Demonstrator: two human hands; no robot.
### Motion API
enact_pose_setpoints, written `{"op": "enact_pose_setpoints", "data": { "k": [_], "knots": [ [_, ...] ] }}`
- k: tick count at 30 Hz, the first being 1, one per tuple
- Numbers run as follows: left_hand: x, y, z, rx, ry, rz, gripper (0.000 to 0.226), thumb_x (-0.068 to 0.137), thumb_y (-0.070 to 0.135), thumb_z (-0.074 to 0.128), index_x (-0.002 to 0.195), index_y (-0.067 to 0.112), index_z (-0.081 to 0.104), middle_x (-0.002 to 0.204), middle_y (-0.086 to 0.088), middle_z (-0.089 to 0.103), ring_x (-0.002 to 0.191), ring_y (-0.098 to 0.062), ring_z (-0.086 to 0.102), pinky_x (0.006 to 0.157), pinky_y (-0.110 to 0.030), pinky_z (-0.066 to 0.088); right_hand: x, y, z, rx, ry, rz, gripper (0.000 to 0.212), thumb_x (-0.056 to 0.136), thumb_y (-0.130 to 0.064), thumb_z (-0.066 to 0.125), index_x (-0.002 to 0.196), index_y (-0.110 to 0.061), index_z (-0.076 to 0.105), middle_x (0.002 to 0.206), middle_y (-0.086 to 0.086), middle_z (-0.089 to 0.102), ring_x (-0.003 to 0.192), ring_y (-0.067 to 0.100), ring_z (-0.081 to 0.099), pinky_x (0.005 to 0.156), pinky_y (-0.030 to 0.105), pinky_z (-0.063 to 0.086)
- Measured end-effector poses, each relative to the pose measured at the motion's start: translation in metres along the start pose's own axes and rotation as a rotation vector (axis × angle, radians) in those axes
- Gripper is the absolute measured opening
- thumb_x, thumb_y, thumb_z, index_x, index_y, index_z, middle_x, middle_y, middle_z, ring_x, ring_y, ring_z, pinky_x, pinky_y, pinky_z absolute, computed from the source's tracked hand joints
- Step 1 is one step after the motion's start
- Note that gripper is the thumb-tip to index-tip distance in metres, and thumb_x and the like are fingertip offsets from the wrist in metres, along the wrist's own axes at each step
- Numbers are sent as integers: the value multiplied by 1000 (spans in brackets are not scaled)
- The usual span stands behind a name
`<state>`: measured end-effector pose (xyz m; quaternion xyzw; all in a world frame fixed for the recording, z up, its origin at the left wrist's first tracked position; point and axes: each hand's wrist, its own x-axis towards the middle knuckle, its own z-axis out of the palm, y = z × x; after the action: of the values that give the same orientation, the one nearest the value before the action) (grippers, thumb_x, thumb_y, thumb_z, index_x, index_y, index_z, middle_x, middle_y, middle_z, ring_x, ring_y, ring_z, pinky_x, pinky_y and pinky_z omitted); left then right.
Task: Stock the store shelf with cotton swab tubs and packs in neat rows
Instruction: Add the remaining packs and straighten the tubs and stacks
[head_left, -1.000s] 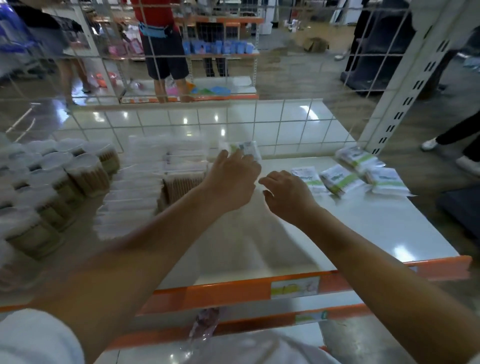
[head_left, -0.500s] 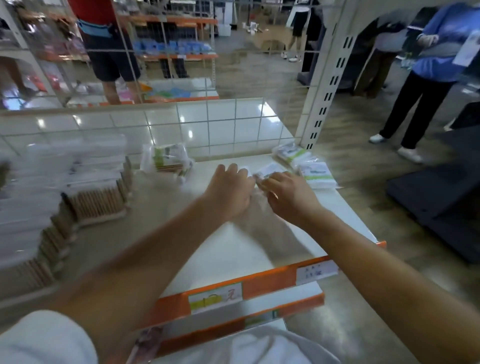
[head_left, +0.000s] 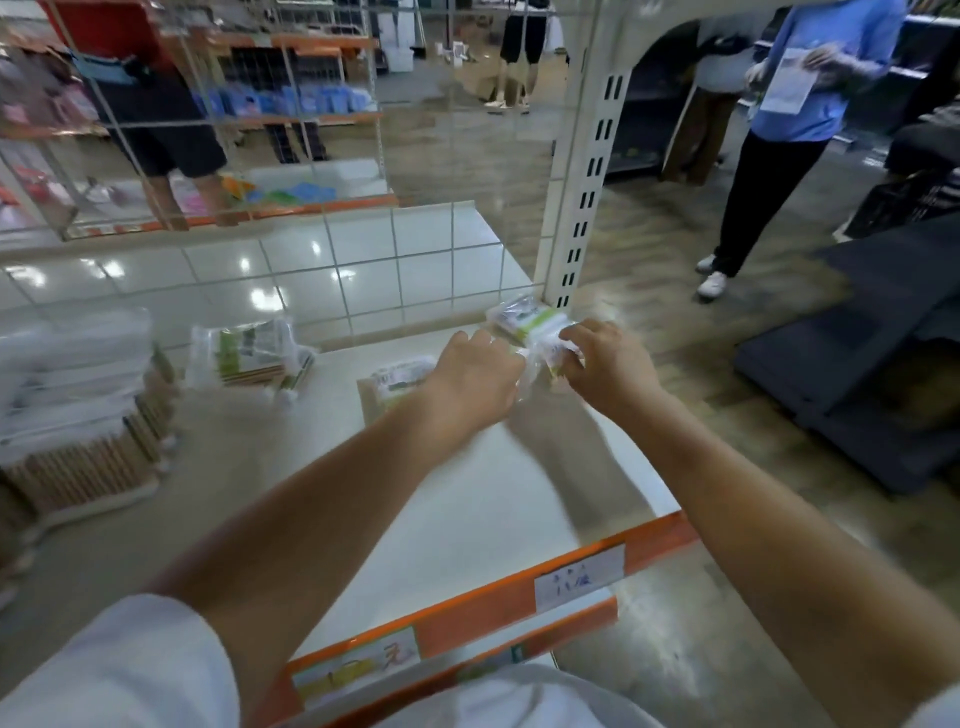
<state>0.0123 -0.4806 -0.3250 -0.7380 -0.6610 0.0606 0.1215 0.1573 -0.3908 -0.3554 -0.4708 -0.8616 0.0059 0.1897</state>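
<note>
Far left: stack of cotton swab tubs (head_left: 78, 415) on the white shelf (head_left: 467, 519), blurred, wooden sticks visible through the sides. Right of it, near the wire grid back panel (head_left: 363, 260), a loose green-labelled swab pack (head_left: 249, 353), tilted. Mid shelf: another pack (head_left: 400, 376) lying flat, just beside the left hand (head_left: 475, 379). Left hand fingers curled, pinching the left end of a clear-wrapped pack (head_left: 545, 345). Right hand (head_left: 608, 364) grips the same pack's right end, fingers curled round the wrap. That pack is held just above the shelf's back right corner. One more pack (head_left: 519, 317) lies behind it, by the slotted upright (head_left: 587, 182). Orange front rail (head_left: 467, 618) carries price labels. Far right: a person in a blue top (head_left: 810, 67) standing in the aisle.
</note>
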Motion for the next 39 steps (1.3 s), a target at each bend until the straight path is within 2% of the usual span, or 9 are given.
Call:
{"op": "enact_pose_setpoints", "data": {
  "k": [8,15,19,22,27,30,34,37,39],
  "knots": [
    [19,4,9,-103,12,-10,32,95,26,40,120,11,53,123,-8,52,111,-28,49,80,-34,40,9,7,26,166,-178,254,43,94,-29,39,133,-9,42,130,20,45,116,39,44,92,41,37],
    [17,2,19,-182,41,-24,36,97,30,37,124,11,50,127,-7,46,119,-24,40,82,-33,40,5,5,23,233,-219,332,43,95,-29,37,135,-13,35,122,25,48,112,40,46,91,44,37],
    [10,-6,30,-277,40,-4,35,97,33,38,118,12,55,120,-6,49,112,-23,41,83,-32,38,1,3,19,220,-215,327,44,97,-34,36,136,-13,35,125,25,47,114,39,45,91,42,36],
    [3,-12,30,-354,18,20,37,92,33,40,115,10,58,116,-9,54,107,-27,46,86,-38,40,-3,-1,14,180,-203,304,45,98,-35,35,136,-12,34,125,22,48,115,37,45,88,40,35],
    [-9,-16,25,-400,-6,11,46,84,35,40,114,7,60,114,-11,55,111,-29,46,90,-42,41,-13,-13,6,183,-139,270,46,97,-29,40,137,-9,31,122,22,49,114,37,44,84,40,35],
    [-14,-16,25,-412,4,14,41,86,28,43,115,6,60,116,-13,55,113,-30,46,91,-42,40,-22,-20,1,160,-70,250,51,95,-28,45,141,-12,29,128,18,47,116,34,41,87,40,33],
    [-21,-18,24,-432,-9,-1,55,76,32,31,114,6,60,114,-12,57,109,-29,48,87,-40,43,-30,-33,-4,153,3,228,60,91,-22,52,144,-16,24,132,12,46,119,32,40,94,42,29],
    [-25,-20,25,-445,-25,-17,39,85,22,47,120,8,57,120,-10,54,113,-28,45,91,-41,40,-32,-37,-7,224,-4,290,64,88,-19,55,144,-19,24,133,9,47,121,30,40,97,42,28],
    [-29,-21,28,-458,-13,-25,38,87,17,50,124,10,55,123,-7,53,116,-25,43,94,-41,39,-35,-38,-10,324,33,333,59,87,-15,57,140,-17,31,129,10,49,119,30,43,96,41,31]
  ]
}}
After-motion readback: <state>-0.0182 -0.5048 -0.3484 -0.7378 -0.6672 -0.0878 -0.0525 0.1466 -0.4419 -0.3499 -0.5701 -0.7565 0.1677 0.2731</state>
